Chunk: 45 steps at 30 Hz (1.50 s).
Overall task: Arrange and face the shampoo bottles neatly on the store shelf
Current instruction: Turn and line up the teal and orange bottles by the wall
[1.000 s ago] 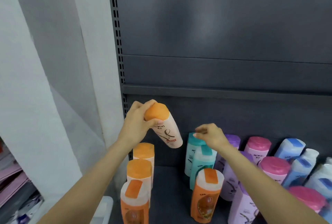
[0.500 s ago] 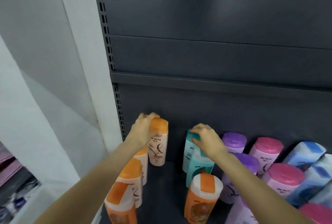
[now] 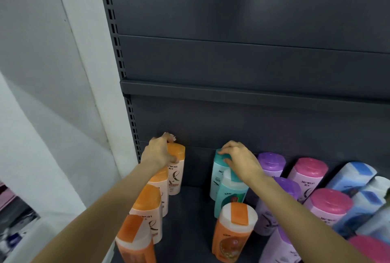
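Item: store shelf [image 3: 190, 210], dark metal, back panel upright; stock of shampoo bottles in colour columns running front to back.

Left hand [image 3: 160, 155]: fingers curled over the cap of the orange-capped pale bottle [image 3: 176, 170], gripping it from above; the bottle stands upright at the rear of the shelf, near the back panel, just beside the rearmost of the orange column [image 3: 147, 203] on its left.

Right hand [image 3: 240, 161]: fingers bent over the cap of the rear teal bottle [image 3: 219, 172], thumb side against the cap; whether it grips or merely presses I cannot tell; a second teal bottle [image 3: 230, 195] stands directly in front, touching or nearly so.

Other stock: an orange bottle with white cap [image 3: 232, 233] alone at the front of the middle gap; purple bottles [image 3: 272, 163], pink bottles [image 3: 310, 174] and blue bottles [image 3: 352, 176] to the right, several leaning.

Hazards, as judged: the columns are tight, so a forearm drawn back carelessly could clip the front orange bottles and topple them off the edge; a sideways push on the teal cap could tip it into the purple row, and the leaning rows might fall like dominoes; top-only grips leave the bases free to skid or twist, so labels may end up facing askew; the lone orange bottle sits in the wrong column and could be overlooked.
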Each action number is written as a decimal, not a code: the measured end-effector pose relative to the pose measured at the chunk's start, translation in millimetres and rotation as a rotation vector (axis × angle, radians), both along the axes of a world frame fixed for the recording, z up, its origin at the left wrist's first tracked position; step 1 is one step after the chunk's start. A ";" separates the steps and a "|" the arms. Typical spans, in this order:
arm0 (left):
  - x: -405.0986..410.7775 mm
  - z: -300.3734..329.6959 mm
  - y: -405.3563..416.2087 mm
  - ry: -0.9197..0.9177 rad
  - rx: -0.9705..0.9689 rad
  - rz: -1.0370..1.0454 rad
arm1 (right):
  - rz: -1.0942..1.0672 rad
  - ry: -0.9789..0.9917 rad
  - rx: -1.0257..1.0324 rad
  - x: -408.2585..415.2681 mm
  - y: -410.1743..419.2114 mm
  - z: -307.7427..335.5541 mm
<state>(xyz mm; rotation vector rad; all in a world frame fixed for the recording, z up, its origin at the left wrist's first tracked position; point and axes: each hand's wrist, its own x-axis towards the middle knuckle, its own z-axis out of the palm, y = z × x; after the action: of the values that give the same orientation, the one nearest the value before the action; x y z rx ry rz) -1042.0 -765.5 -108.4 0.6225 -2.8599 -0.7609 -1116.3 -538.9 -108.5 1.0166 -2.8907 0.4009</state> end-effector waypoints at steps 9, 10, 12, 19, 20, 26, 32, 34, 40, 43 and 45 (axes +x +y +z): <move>3.3 0.2 -11.3 0.012 0.091 -0.012 | -0.021 -0.018 -0.020 5.1 -1.2 1.1; 5.5 1.3 -12.7 0.019 0.100 -0.016 | -0.024 -0.023 -0.019 6.4 -2.7 1.8; 11.3 3.4 -16.6 0.028 0.107 -0.030 | -0.025 -0.030 -0.015 11.3 -7.1 3.8; 48.9 10.4 -39.4 0.102 0.156 -0.132 | 0.077 -0.043 -0.074 31.9 -47.3 9.0; 54.8 11.1 -44.1 0.080 0.166 -0.175 | 0.106 -0.054 -0.075 33.1 -56.1 8.5; 71.3 5.4 -57.2 -0.061 0.206 -0.328 | 0.241 -0.126 -0.047 36.5 -105.5 0.0; 63.6 -4.5 -51.0 -0.060 0.103 -0.359 | 0.203 -0.073 -0.067 32.9 -124.2 -4.9; 67.2 -6.2 -53.1 -0.042 0.138 -0.346 | 0.163 -0.057 -0.119 32.3 -128.2 -5.3; 90.9 6.2 -71.0 0.114 0.241 -0.244 | 0.121 -0.060 -0.130 41.3 -132.6 -2.2; 104.2 24.9 -77.7 0.201 0.232 -0.192 | 0.090 -0.048 -0.133 50.2 -134.7 3.6; 116.0 37.3 -80.8 0.249 0.239 -0.158 | 0.074 -0.083 -0.221 61.8 -135.9 10.1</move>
<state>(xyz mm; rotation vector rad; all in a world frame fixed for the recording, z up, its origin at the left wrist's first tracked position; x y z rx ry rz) -926.0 -846.3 -71.1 0.3001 -2.6320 -1.1300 -1054.5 -674.8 -98.4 1.0956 -2.8033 0.7656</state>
